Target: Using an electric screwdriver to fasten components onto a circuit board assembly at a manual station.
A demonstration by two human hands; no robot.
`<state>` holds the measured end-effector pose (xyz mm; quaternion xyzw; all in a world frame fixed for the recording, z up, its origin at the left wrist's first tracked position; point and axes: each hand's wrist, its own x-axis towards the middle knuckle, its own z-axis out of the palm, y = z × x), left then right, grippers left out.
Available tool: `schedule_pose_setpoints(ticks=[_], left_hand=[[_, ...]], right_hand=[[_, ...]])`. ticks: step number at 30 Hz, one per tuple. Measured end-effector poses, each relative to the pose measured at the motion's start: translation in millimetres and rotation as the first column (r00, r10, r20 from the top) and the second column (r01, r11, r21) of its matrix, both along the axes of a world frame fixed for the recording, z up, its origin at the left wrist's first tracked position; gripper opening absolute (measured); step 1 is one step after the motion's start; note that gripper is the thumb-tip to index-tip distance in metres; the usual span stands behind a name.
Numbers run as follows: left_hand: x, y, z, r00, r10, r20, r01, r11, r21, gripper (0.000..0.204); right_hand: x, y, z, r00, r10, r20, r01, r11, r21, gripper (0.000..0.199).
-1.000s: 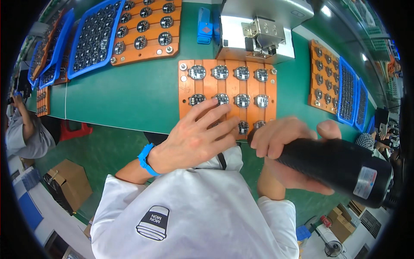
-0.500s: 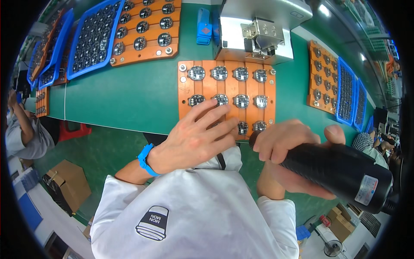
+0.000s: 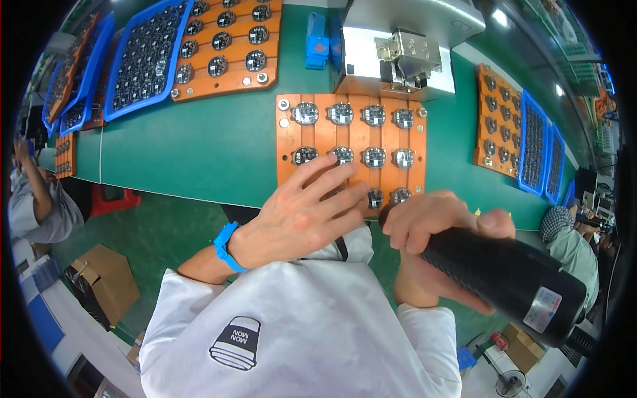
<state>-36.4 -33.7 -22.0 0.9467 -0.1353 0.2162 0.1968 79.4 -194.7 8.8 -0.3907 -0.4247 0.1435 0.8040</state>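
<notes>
In front of me lies an orange fixture board (image 3: 417, 178) carrying rows of round black circuit boards (image 3: 374, 157). My left hand (image 3: 312, 205), with a blue strap on the wrist, rests over the board's near left part. Its fingers are spread and hide some of the circuit boards there; nothing shows in its grasp. My right hand (image 3: 441, 245) is wrapped around a thick black electric screwdriver (image 3: 507, 275) at the board's near right corner. The tool lies tilted, its cable end toward the lower right. Its tip is hidden behind my fingers.
A metal machine (image 3: 398, 50) stands behind the board, a blue strap (image 3: 317, 41) beside it. To the left are another loaded orange fixture (image 3: 233, 89) and blue trays (image 3: 142, 99); more fixtures and trays (image 3: 531, 142) stand right. Co-workers (image 3: 40, 205) sit at both sides.
My right hand and the screwdriver have shifted a little left, and the tool's rear end has dropped lower. The left hand stays almost in place on the board.
</notes>
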Motion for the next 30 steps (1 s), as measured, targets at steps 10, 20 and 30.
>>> schedule_pose_setpoints(ticks=[10,20,30], left_hand=[[1.4,1.2,0.6,1.000,-0.006,0.002,0.006,1.000,0.006,0.018],[1.5,-1.0,-1.8,0.999,0.025,0.021,-0.026,0.999,0.027,0.022],[0.4,-0.1,-3.3,1.000,0.015,0.013,-0.015,1.000,0.025,0.028]], right_hand=[[-4.7,5.9,7.0,0.992,-0.033,-0.125,0.033,0.999,-0.007,0.098],[99.2,46.4,57.1,0.961,0.088,0.261,-0.142,0.970,0.197,0.104],[146.5,70.8,66.8,0.772,0.298,0.561,-0.365,0.931,0.007,0.109]])
